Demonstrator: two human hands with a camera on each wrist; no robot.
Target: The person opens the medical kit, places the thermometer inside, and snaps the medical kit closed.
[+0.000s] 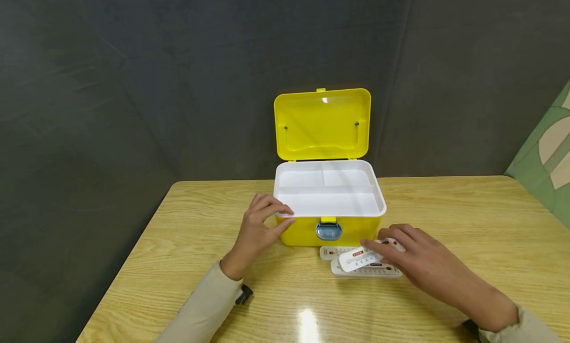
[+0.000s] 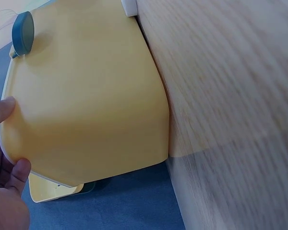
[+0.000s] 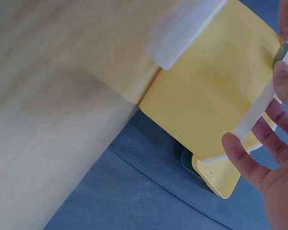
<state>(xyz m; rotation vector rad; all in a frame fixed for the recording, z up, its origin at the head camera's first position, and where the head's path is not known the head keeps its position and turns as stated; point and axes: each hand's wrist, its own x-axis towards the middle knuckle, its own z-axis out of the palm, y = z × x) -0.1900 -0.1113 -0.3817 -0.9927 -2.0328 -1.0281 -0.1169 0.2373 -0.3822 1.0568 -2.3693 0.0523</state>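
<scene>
A yellow box (image 1: pixel 303 235) stands on the wooden table (image 1: pixel 178 244) with its lid (image 1: pixel 322 122) raised and a white divided tray (image 1: pixel 329 202) inside. My left hand (image 1: pixel 285 217) grips its front left corner, fingertips on the tray's rim and thumb against the yellow wall. The left wrist view shows that hand (image 2: pixel 12 139) at the box's (image 2: pixel 86 96) edge. My right hand (image 1: pixel 378 249) pinches a white thermometer strip (image 1: pixel 358 258) just in front of the box, over two similar strips (image 1: pixel 369 271) lying on the table. In the right wrist view the strip (image 3: pixel 259 103) sits between thumb and fingers.
A blue-grey latch (image 1: pixel 328 230) sits on the middle of the box's front. A dark fabric backdrop stands behind the table. A green patterned surface (image 1: pixel 547 155) shows at the far right. The table's near edge lies close to both sleeves.
</scene>
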